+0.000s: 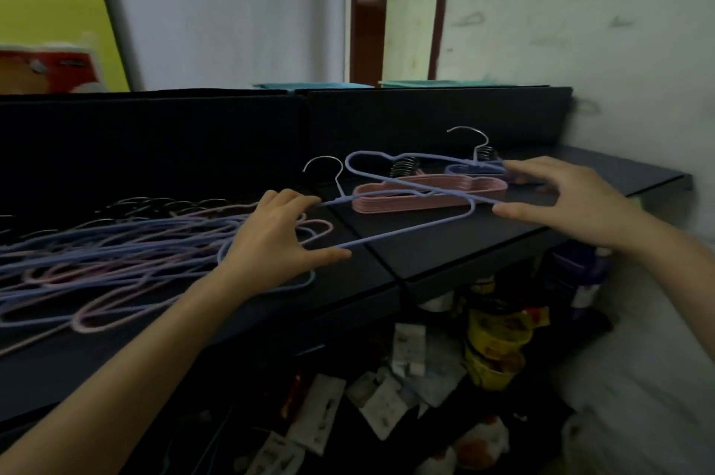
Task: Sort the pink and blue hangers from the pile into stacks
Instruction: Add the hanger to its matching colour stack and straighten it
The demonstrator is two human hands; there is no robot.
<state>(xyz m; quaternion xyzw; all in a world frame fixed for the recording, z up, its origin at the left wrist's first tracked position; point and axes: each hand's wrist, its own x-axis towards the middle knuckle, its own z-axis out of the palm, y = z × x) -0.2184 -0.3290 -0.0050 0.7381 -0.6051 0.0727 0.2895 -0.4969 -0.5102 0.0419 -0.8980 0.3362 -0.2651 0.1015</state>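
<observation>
A single blue hanger [416,229] is held level above the black table [445,250], between my two hands. My left hand [276,236] pinches its near bar and hook end. My right hand [561,200] grips its right end with spread fingers. Under it lies a neat stack of pink hangers [390,200]. Behind, partly hidden by my right hand, sits a small stack of blue hangers [470,167] with a metal hook standing up. A tangled pile of pink and blue hangers [116,258] covers the table's left side.
A black back panel [193,142] rises behind the table. The wall [619,49] closes off the right side. Below the table's front edge, the floor holds yellow containers [497,339], bottles [580,281] and scattered packets [387,397].
</observation>
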